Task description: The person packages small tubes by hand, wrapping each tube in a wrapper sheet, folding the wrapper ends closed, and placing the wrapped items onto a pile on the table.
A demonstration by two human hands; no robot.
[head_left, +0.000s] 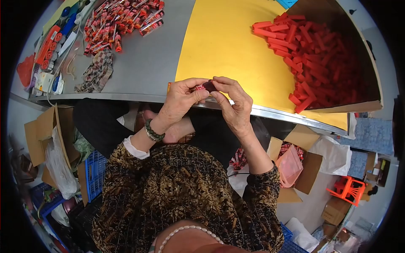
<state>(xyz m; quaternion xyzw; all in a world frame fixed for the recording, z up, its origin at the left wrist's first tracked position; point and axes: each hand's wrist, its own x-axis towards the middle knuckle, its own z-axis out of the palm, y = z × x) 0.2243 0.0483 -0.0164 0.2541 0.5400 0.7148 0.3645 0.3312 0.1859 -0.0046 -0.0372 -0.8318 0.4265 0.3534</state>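
With left hand (181,95) and right hand (237,103) we pinch a dark piece (209,87) at the near table edge (270,113) (likely for fine control)

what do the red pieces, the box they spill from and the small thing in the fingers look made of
Red pieces: probably plastic, evenly coloured, with a slight sheen and crisp edges.
Box: looks like matte cardboard, given its brown walls and tan edge.
Small thing: possibly plastic at its dark, smooth end; too small to be sure.
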